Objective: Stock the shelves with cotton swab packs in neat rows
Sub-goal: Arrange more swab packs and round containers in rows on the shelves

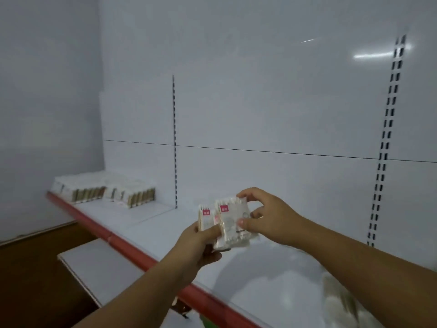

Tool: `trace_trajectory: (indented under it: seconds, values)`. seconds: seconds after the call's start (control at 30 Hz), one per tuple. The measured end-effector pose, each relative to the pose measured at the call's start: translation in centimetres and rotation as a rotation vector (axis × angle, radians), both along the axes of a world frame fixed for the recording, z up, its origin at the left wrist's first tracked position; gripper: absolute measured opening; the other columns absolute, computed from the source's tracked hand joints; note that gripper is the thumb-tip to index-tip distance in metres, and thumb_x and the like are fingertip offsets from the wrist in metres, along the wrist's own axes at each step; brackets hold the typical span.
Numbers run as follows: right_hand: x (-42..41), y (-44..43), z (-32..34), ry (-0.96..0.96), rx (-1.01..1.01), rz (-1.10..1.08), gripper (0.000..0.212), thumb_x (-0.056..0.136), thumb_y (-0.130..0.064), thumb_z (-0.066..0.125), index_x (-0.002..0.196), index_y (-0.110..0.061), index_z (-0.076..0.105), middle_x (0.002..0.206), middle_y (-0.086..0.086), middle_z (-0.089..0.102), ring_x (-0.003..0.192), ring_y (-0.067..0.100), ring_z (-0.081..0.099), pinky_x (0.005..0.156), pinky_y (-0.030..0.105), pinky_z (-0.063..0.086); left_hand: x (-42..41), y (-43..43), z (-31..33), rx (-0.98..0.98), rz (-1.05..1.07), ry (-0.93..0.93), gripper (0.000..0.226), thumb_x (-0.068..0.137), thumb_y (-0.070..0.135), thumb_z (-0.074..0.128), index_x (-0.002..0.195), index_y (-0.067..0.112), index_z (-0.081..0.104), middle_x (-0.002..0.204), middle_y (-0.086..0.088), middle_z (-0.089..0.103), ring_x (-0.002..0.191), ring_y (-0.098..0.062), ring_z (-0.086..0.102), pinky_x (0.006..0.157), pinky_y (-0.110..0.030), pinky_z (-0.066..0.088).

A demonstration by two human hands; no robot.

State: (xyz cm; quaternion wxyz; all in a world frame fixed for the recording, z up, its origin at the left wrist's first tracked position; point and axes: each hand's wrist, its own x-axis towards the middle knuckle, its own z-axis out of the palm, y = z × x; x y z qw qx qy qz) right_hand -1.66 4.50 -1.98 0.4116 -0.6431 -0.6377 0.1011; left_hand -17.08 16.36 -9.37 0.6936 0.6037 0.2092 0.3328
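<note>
Head view: stocked rows sit at the far left end of the shelf, well left of both hands and nearer the left hand, which grips the upright held packs from below; the right hand pinches their right side.

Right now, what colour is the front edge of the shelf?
The front edge is red, clearest in the head view.

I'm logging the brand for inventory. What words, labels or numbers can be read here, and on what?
No text is legible.
Front pack: white marks on a pink patch, too blurred to read.
Rear pack: same pink patch, also blurred.
Stocked packs on the shelf: print too small to read.
</note>
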Motion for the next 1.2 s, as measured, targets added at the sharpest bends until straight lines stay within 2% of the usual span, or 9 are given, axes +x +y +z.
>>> trace_trajectory:
  seconds: [0.07,0.23,0.4,0.63,0.7,0.77,0.87,1.03,1.2]
  values:
    - [-1.9,3.1,-0.3,0.005,-0.014,0.014,0.041,0.08,-0.018,0.076,0.108,-0.033,0.05,0.118,-0.014,0.054,0.076,0.021,0.067,0.064,0.032,0.058,-1.8,2.5,-0.5,-0.021,0.022,-0.01,0.024,0.092,0.013,0.06,0.116,0.016,0.061,0.099,-0.01,0.074,0.088,-0.026,0.073,0.062,-0.027,0.056]
    - [-4.7,11.8,-0.7,-0.01,-0.059,0.058,0.041,0.073,-0.017,0.082,0.099,-0.025,0.052,0.114,-0.009,0.056,0.079,0.021,0.069,0.072,0.039,0.058,-5.8,9.4,-2.0,-0.049,0.143,-0.011,0.023,0.091,0.011,0.06,0.112,0.017,0.062,0.096,-0.007,0.075,0.087,-0.025,0.073,0.063,-0.029,0.057]
    - [-6.8,22.4,-2.4,-0.131,-0.084,0.115,0.043,0.068,-0.032,0.084,0.088,-0.032,0.046,0.1,-0.008,0.062,0.069,0.012,0.066,0.067,0.033,0.056,-10.3,18.2,-3.3,-0.071,0.329,0.04,0.032,0.085,0.016,0.071,0.115,0.015,0.061,0.099,-0.008,0.075,0.084,-0.023,0.073,0.062,-0.028,0.056]
    - [-10.0,36.7,-3.1,-0.28,-0.036,0.223,0.046,0.066,-0.051,0.078,0.098,-0.045,0.046,0.084,-0.014,0.06,0.065,0.002,0.059,0.057,0.021,0.047,-15.9,30.6,-0.3,-0.018,0.446,0.121,0.045,0.072,0.021,0.081,0.112,0.012,0.063,0.101,-0.011,0.074,0.091,-0.028,0.071,0.065,-0.028,0.055]
    - [-10.5,40.0,-2.7,-0.225,0.023,0.226,0.043,0.066,-0.048,0.08,0.093,-0.046,0.047,0.087,-0.015,0.06,0.064,0.001,0.06,0.054,0.015,0.044,-17.7,34.0,1.1,-0.001,0.48,0.098,0.051,0.065,0.025,0.082,0.111,0.011,0.063,0.103,-0.012,0.073,0.094,-0.03,0.071,0.064,-0.028,0.055]
    - [-11.1,42.8,-3.1,-0.186,0.06,0.215,0.043,0.068,-0.04,0.082,0.094,-0.043,0.048,0.085,-0.014,0.062,0.063,-0.001,0.06,0.052,0.013,0.046,-19.4,37.0,2.3,0.009,0.498,0.073,0.043,0.07,0.02,0.078,0.109,0.012,0.063,0.102,-0.011,0.074,0.091,-0.028,0.072,0.061,-0.029,0.056]
    - [-11.6,46.9,-4.1,-0.175,0.062,0.171,0.042,0.071,-0.033,0.082,0.096,-0.037,0.049,0.085,-0.012,0.064,0.064,0.004,0.063,0.059,0.024,0.054,-21.5,41.6,3.8,0.003,0.56,-0.01,0.029,0.08,0.014,0.071,0.107,0.011,0.061,0.099,-0.012,0.074,0.082,-0.025,0.073,0.057,-0.028,0.057]
    - [-13.6,54.6,-5.7,-0.211,0.041,0.052,0.04,0.067,-0.04,0.083,0.087,-0.035,0.049,0.075,-0.015,0.059,0.062,0.001,0.056,0.049,0.018,0.036,-24.2,49.7,5.8,-0.019,0.5,-0.105,0.029,0.087,0.017,0.065,0.113,0.006,0.058,0.09,-0.012,0.073,0.067,-0.019,0.069,0.054,-0.024,0.056]
    - [-18.1,64.0,-8.3,-0.428,0.053,-0.078,0.046,0.074,-0.047,0.075,0.099,-0.033,0.039,0.072,-0.014,0.05,0.065,0.007,0.049,0.05,0.018,0.029,-25.6,57.9,5.4,-0.007,0.358,-0.105,0.033,0.08,0.023,0.069,0.108,0.007,0.059,0.081,-0.008,0.071,0.06,-0.015,0.066,0.052,-0.023,0.054]
